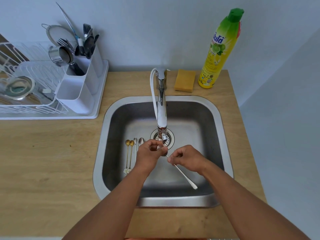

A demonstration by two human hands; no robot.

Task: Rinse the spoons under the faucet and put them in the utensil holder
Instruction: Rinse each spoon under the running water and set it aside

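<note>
Head view showed both hands over the square steel sink [214,118], beneath the chrome faucet [161,108]. His left hand [149,155] was curled around the bowl end of a long silver spoon [186,177]; the right hand [187,161] pinched its thin handle, which slanted past that wrist. Just left of the left hand lay two gold spoons [129,153] and two silver spoons [138,144]. Far beyond the left hand, on the wooden desk [43,161], stood the white plastic utensil holder [81,87].

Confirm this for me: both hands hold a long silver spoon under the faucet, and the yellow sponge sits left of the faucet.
Wrong on one point: the yellow sponge sits right of the faucet, beside the dish soap bottle, as the head view shows. Left hand and right hand do hold the long silver spoon.
</note>
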